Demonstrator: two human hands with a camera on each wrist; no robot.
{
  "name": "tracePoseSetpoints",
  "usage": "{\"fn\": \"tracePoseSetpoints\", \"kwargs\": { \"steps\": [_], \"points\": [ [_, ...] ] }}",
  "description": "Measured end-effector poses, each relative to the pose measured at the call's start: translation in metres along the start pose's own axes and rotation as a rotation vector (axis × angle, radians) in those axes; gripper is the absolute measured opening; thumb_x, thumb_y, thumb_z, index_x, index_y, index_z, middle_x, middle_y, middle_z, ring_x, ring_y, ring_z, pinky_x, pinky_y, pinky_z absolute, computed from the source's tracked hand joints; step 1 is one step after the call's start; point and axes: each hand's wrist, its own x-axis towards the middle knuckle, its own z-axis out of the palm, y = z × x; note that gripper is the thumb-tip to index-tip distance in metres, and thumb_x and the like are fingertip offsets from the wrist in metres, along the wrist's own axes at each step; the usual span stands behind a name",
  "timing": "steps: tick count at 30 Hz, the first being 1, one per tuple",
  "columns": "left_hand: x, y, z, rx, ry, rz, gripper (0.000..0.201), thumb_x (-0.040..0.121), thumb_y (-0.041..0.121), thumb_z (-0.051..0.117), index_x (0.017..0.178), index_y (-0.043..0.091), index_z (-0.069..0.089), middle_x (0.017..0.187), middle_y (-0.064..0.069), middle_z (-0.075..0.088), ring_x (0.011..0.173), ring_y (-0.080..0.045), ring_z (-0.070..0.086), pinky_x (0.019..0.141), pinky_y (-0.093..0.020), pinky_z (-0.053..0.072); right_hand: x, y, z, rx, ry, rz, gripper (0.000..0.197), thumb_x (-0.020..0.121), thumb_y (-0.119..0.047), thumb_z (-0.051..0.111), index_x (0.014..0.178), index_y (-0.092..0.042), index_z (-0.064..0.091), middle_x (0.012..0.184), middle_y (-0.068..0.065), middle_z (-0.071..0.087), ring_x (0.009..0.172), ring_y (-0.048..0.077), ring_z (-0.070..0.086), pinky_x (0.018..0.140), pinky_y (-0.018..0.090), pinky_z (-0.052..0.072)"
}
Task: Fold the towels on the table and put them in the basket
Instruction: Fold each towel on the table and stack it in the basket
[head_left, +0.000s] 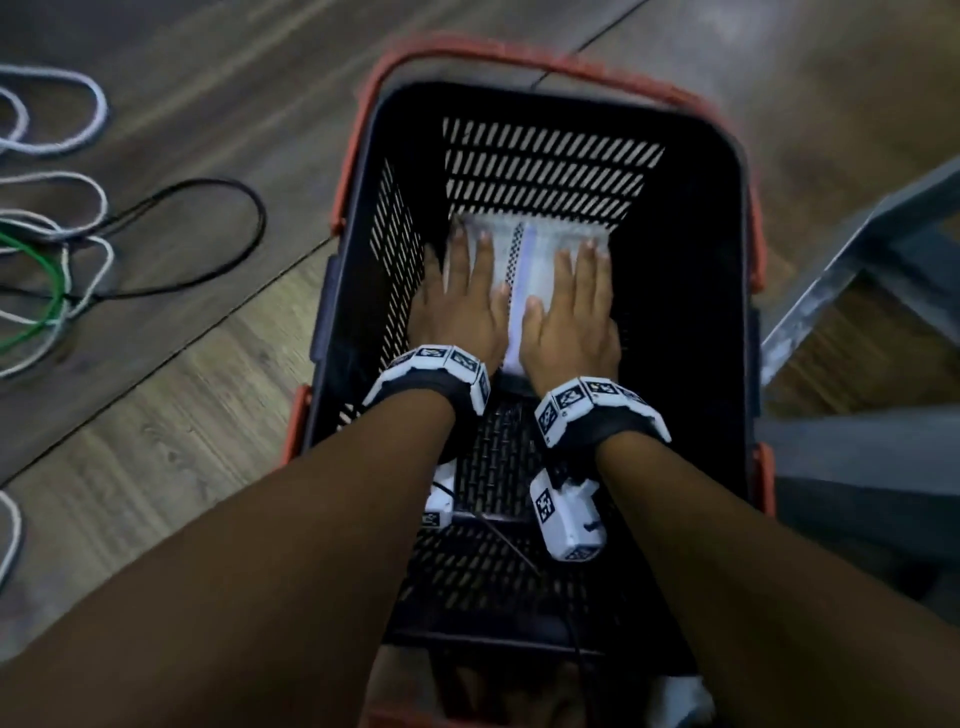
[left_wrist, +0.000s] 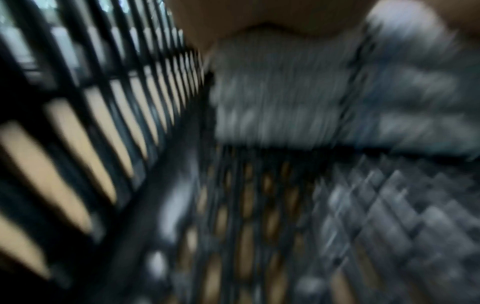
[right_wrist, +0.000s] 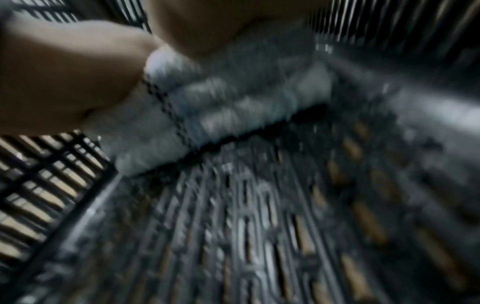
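Pressing flat, your left hand (head_left: 460, 301) is lying with straight fingers on the towel's (head_left: 524, 265) left half; your right hand (head_left: 571, 312) is doing likewise on its right half. That folded towel is sitting on the basket's (head_left: 691, 260) floor, near the far wall.

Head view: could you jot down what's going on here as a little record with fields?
Place: black basket with red rim, on a wooden floor
Contents: folded pale towel at the far end of the basket bottom
Left hand: flat on the towel, fingers straight
Right hand: flat on the towel beside it
Nearby: cables on the floor, left of the basket
Wrist views: blurred
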Motion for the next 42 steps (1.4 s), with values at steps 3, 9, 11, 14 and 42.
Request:
{"fn": "tracePoseSetpoints", "kwargs": {
  "steps": [3, 9, 11, 14, 42],
  "points": [
    [-0.013, 0.009, -0.038, 0.156, -0.264, -0.038, 0.057, 0.098, 0.036, 0.027, 0.147, 0.013, 0.012, 0.157, -0.013, 0.01, 0.141, -0.037, 0.02, 0.11, -0.049, 0.025, -0.001, -0.004, -0.035, -0.053, -0.314, 0.035, 0.06, 0.093, -0.033, 0.04, 0.146, -0.012, 0.02, 0.158, 0.009, 0.008, 0.146, 0.023, 0.005, 0.11, 0.045, 0.028],
    [-0.085, 0.035, -0.17, 0.281, -0.399, 0.13, 0.036, 0.097, 0.037, 0.037, 0.095, 0.008, 0.058, 0.118, -0.02, 0.061, 0.107, -0.033, 0.058, 0.072, -0.031, 0.037, -0.05, -0.034, -0.185, -0.024, -0.681, -0.021, 0.039, 0.094, -0.03, 0.044, 0.083, 0.004, 0.06, 0.087, 0.02, 0.056, 0.096, 0.036, 0.06, 0.065, 0.032, 0.042],
    [-0.115, 0.049, -0.224, 0.237, -0.314, 0.12, 0.046, 0.095, 0.039, 0.039, 0.101, -0.001, 0.061, 0.115, -0.023, 0.063, 0.104, -0.035, 0.059, 0.077, -0.035, 0.043, -0.077, -0.041, -0.243, 0.017, -0.616, -0.043, 0.045, 0.093, -0.031, 0.046, 0.09, 0.01, 0.062, 0.088, 0.023, 0.059, 0.097, 0.037, 0.062, 0.069, 0.034, 0.044],
    [-0.164, 0.082, -0.307, 0.144, -0.16, 0.188, 0.044, 0.095, 0.035, 0.043, 0.112, -0.002, 0.059, 0.119, -0.024, 0.061, 0.109, -0.034, 0.058, 0.086, -0.033, 0.044, -0.113, -0.041, -0.338, 0.024, -0.484, -0.097, 0.045, 0.092, -0.038, 0.048, 0.097, 0.003, 0.065, 0.099, 0.023, 0.067, 0.095, 0.033, 0.063, 0.075, 0.034, 0.046],
    [-0.341, 0.476, -0.225, 0.476, -0.268, 1.294, 0.036, 0.092, 0.028, 0.05, 0.127, 0.019, 0.048, 0.135, -0.004, 0.048, 0.12, -0.024, 0.048, 0.096, -0.036, 0.042, -0.387, 0.278, -0.542, -0.049, -0.09, 0.566, 0.046, 0.078, -0.052, 0.062, 0.115, -0.025, 0.056, 0.115, 0.0, 0.062, 0.105, 0.018, 0.057, 0.091, 0.036, 0.047]
  ]
}}
